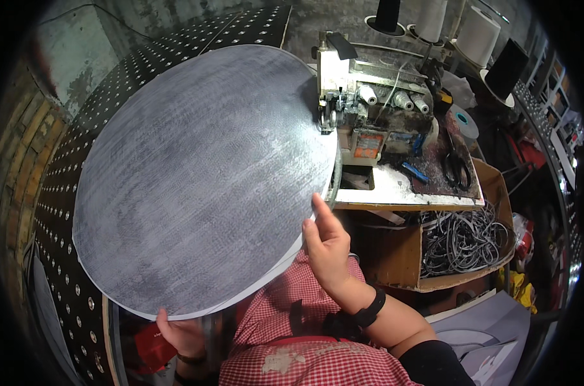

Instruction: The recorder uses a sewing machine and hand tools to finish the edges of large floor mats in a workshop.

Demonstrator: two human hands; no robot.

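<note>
A large round grey mat (202, 174) with a pale underside fills the middle and left of the view. Its right edge lies under the lit needle area of an overlock sewing machine (333, 71). My right hand (328, 254) holds the mat's near right rim, thumb and forefinger at the edge, just below the machine. At the near left rim, my left hand (181, 336) grips the mat with the thumb on top. The fingers of that hand are mostly hidden beneath it.
A black table (79, 283) with metal studs supports the mat at left. Thread cones (478, 35) stand behind the machine. Black scissors (458, 168) and a blue tool (415, 172) lie on the machine table. Below, a cardboard box (395, 273) holds tangled trimmings (462, 241).
</note>
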